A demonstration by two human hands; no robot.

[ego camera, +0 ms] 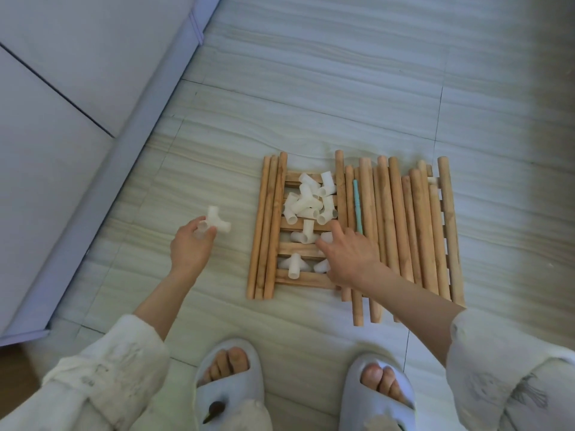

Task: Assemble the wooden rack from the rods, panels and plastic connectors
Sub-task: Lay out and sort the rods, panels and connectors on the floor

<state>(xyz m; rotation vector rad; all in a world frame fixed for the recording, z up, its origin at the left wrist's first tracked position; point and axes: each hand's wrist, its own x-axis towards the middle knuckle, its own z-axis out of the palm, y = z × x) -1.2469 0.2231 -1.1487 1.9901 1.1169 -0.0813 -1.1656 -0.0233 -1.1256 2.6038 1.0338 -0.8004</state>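
My left hand [189, 247] holds a white plastic three-way connector [214, 223] above the tiled floor, left of the parts. My right hand [348, 256] reaches down onto a slatted wooden panel [298, 279], its fingers touching a white connector [325, 237] lying there. Several more white connectors [311, 200] are piled on the panel's far half, and one more connector [294, 264] lies on its near half. Three wooden rods [266, 228] lie along the panel's left side. Several rods [401, 225] lie side by side to the right, over a second slatted panel [446, 244].
A thin teal tool [357, 206] lies among the right-hand rods. A grey sofa [62, 135] borders the floor on the left. My feet in pale slippers [230, 384] stand at the near edge, with my cream sleeves at both lower corners.
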